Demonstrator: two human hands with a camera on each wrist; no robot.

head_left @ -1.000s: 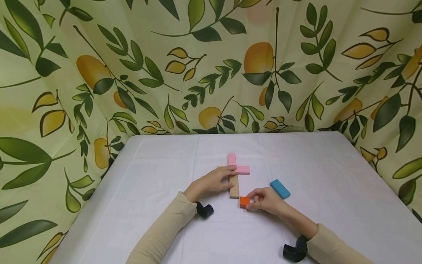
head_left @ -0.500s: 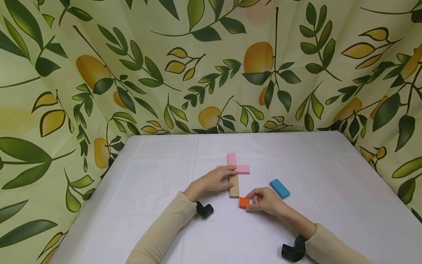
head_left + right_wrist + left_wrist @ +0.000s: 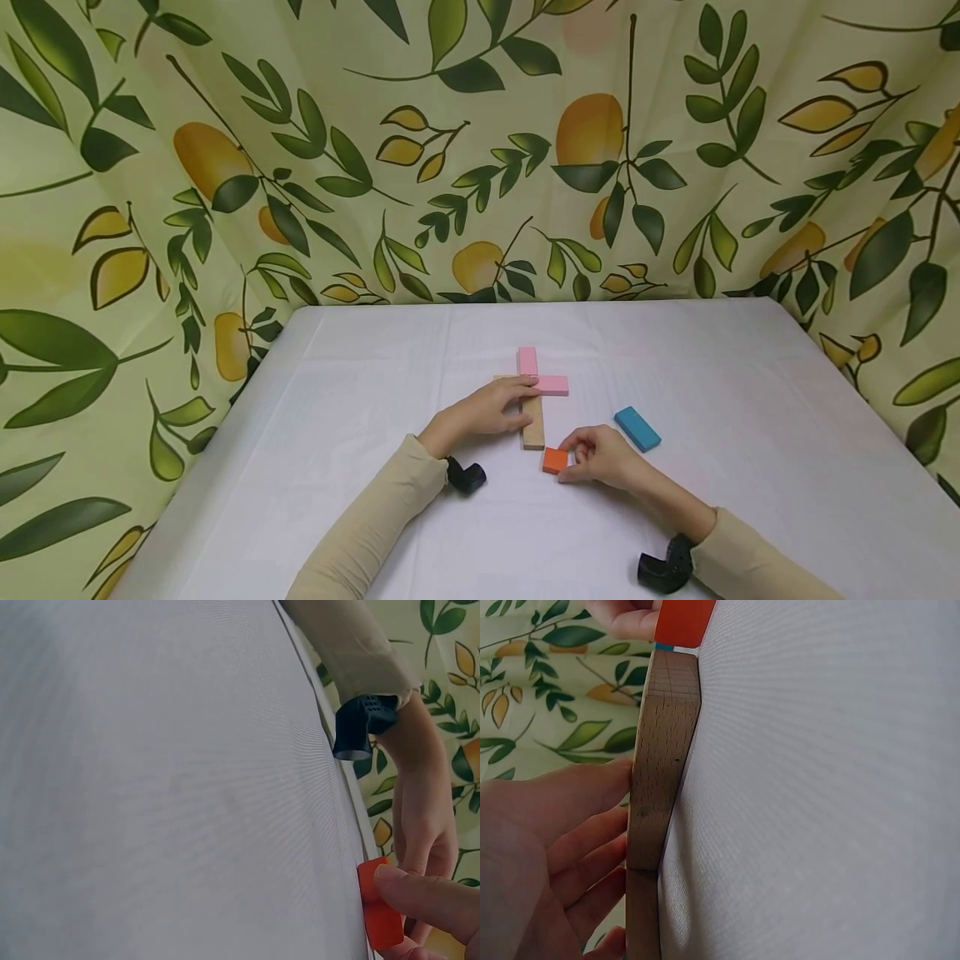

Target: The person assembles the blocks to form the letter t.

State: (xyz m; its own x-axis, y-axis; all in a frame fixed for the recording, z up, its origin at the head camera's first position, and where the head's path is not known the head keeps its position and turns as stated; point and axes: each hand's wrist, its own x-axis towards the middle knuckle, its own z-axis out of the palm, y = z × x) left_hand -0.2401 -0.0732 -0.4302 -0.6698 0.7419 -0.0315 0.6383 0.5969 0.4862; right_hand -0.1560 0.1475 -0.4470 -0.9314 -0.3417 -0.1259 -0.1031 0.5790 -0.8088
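Note:
My right hand point(image 3: 609, 457) pinches a small orange block point(image 3: 555, 461) between thumb and fingers, low at the near end of a natural wooden block point(image 3: 533, 429). In the right wrist view the thumb lies against one side of the orange block point(image 3: 382, 921). My left hand point(image 3: 491, 410) rests over the wooden blocks, its fingertips touching them near two pink blocks. One pink block point(image 3: 528, 360) points away from me, the other pink block point(image 3: 555, 386) points right. The left wrist view has two wooden blocks point(image 3: 662, 735) end to end; the left hand point(image 3: 532, 840) partly hides the layout.
A blue block point(image 3: 637, 429) lies at an angle on the white-covered table point(image 3: 360, 367), just beyond my right hand. Black wrist cameras hang beneath both sleeves. A leaf-and-fruit patterned curtain point(image 3: 495, 192) stands behind the table.
The orange block has shifted very slightly left and turned a little in the right hand's fingers. My left hand and the other blocks have stayed put.

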